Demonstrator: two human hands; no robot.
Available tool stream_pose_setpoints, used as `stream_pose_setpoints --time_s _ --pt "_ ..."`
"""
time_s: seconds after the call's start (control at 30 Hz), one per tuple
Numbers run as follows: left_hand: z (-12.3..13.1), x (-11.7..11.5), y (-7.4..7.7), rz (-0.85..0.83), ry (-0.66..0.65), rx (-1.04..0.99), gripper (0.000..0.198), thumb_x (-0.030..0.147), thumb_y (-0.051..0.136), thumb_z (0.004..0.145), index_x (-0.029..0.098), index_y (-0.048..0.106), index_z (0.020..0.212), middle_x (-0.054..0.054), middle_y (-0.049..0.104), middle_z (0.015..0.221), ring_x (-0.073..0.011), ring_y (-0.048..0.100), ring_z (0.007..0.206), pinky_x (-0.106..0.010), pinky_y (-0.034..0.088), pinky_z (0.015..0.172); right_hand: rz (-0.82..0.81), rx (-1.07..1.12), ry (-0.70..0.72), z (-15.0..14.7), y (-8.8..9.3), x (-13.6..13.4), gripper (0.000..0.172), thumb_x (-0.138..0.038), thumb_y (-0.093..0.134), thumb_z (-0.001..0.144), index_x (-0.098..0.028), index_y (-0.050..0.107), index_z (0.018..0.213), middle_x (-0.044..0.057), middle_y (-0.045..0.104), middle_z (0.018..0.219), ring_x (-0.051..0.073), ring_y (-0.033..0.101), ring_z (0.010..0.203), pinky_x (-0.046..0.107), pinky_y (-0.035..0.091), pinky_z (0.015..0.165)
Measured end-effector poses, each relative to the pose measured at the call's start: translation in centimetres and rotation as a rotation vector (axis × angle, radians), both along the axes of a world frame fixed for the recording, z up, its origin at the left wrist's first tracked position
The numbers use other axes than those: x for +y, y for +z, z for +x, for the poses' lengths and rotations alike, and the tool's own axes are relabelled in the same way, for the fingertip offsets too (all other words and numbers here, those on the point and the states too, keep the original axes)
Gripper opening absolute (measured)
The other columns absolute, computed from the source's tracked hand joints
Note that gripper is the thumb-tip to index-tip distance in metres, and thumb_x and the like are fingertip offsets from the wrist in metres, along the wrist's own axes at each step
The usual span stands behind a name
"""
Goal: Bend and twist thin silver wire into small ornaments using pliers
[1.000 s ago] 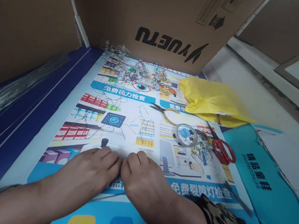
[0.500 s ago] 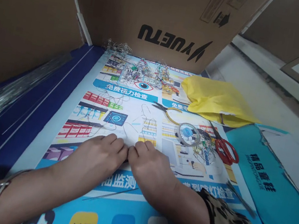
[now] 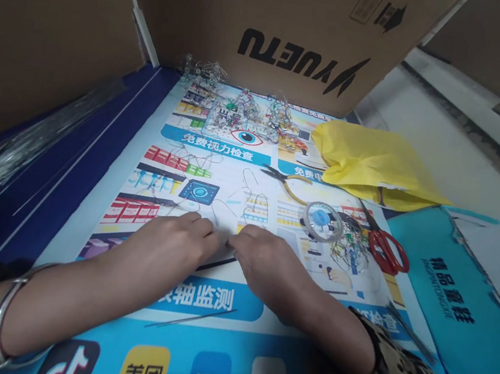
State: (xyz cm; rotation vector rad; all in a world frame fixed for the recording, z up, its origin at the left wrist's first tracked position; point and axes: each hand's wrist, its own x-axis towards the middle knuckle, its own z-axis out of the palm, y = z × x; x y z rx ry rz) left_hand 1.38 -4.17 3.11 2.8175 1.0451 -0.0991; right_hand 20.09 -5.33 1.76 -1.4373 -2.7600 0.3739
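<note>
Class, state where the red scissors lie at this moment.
Head view: the red scissors lie on the right side of the poster, just below the yellow bag and right of the tape roll.

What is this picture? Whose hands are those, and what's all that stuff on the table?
There is no machine here, just a person. A small camera on their head looks down, so you see what they see. The left hand and right hand meet fingertip to fingertip over a thin dark wire; the fingers hide whether they pinch it. Everything lies on a colourful poster. Behind the hands are yellow-handled pliers, a roll of clear tape, red scissors, a yellow bag and little heaps of bent wires. A cardboard box stands at the back.
</note>
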Motion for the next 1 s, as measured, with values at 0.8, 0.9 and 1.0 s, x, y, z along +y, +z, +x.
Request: stream_pose_setpoints --time_s 0.8,0.9,1.0 --pt "-0.5 0.6 -0.7 -0.131 0.109 -0.215 0.035 0.007 0.038 0.083 0.023 0.062 0.102 -0.002 0.062 0.075 -0.0168 0.058 0.068 -0.026 0.040 0.060 -0.196 0.355 -0.117 0.8 0.4 0.3 0.019 -0.006 0.050 0.077 -0.015 0.061 0.088 0.004 0.061 0.088 0.013 0.053 0.082 0.025 0.040 0.072" --pt "-0.6 0.7 -0.6 -0.173 0.140 -0.249 0.030 0.012 0.037 0.086 0.021 0.064 0.094 -0.002 0.061 0.075 -0.0158 0.058 0.070 -0.025 0.041 0.061 -0.201 0.416 -0.121 0.9 0.2 0.4 0.018 -0.006 0.051 0.075 -0.016 0.060 0.087 0.004 0.060 0.089 0.013 0.053 0.080 0.025 0.041 0.072" --pt "-0.8 0.9 -0.7 -0.187 0.148 -0.314 0.026 0.014 0.038 0.086 0.018 0.064 0.086 -0.003 0.062 0.080 -0.0156 0.058 0.076 -0.025 0.042 0.066 -0.211 0.459 -0.131 0.9 0.1 0.5 0.018 -0.004 0.051 0.074 -0.016 0.059 0.086 0.005 0.059 0.090 0.013 0.054 0.080 0.026 0.042 0.072"
